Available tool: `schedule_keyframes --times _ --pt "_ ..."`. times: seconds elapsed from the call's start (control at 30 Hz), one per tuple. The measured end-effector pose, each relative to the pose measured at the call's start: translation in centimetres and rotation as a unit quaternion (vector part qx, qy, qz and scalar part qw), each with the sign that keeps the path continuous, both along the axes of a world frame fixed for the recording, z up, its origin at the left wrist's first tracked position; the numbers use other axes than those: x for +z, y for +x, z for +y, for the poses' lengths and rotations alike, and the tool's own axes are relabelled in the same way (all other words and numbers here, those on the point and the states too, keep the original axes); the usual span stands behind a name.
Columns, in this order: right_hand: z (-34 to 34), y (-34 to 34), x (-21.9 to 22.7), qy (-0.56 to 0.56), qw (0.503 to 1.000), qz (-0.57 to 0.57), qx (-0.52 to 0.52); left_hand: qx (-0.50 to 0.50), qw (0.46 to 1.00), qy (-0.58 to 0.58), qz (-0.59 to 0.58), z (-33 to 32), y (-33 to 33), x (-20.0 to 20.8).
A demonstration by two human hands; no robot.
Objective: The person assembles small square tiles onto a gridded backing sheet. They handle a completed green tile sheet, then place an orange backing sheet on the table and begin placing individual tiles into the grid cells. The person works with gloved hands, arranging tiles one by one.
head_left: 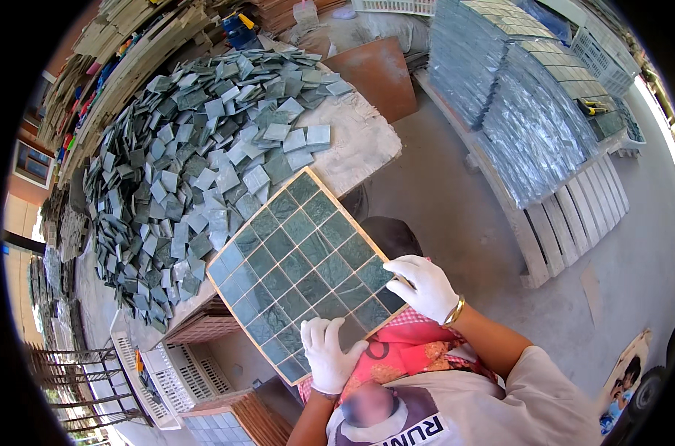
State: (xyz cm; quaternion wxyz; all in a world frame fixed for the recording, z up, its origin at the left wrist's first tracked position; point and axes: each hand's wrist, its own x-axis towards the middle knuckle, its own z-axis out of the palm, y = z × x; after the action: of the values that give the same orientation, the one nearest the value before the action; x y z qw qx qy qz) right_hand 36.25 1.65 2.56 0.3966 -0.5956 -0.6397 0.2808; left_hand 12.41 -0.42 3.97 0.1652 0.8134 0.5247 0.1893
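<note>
A wooden-framed tray rests tilted across my lap and against the table's near edge. Thin strips divide it into square cells, and dark green stone tiles fill most of them. One cell beside my left hand looks brownish-grey; whether a tile lies there I cannot tell. My left hand, in a white glove, lies on the near part of the tray with its fingers stretched and thumb apart. At the tray's right corner my gloved right hand grips the frame, fingers curled over the edge.
A big heap of loose green-grey tiles covers the dusty table. Plastic-wrapped tile stacks stand on a wooden pallet at the right. White plastic crates and a tile-topped stack are at lower left.
</note>
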Motion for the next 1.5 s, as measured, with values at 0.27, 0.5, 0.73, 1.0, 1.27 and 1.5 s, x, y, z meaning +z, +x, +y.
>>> schedule_keyframes --times 0.27,0.5,0.73,1.0,1.27,1.5 --pt "0.8 -2.0 0.3 0.021 0.999 -0.008 0.035 0.024 0.999 -0.037 -0.005 1.6 0.6 0.1" --pt "0.3 -2.5 1.5 0.035 0.997 -0.009 0.068 -0.010 0.997 -0.029 -0.066 -0.3 0.1 -0.2" --pt "-1.5 -4.9 1.7 0.029 0.953 -0.143 0.265 0.012 0.999 0.001 -0.047 -1.9 -2.1 -0.8" --pt "-3.0 -5.7 2.4 0.053 0.952 -0.125 0.275 0.023 0.987 0.072 -0.145 -2.5 -3.0 0.4" --pt "-4.4 -3.9 2.7 0.183 0.935 -0.075 0.294 0.049 0.650 -0.470 -0.595 -4.2 -3.1 0.9" --pt "-4.8 -4.8 1.7 0.172 0.953 -0.055 0.244 0.003 0.877 -0.273 -0.396 -4.0 -3.1 3.5"
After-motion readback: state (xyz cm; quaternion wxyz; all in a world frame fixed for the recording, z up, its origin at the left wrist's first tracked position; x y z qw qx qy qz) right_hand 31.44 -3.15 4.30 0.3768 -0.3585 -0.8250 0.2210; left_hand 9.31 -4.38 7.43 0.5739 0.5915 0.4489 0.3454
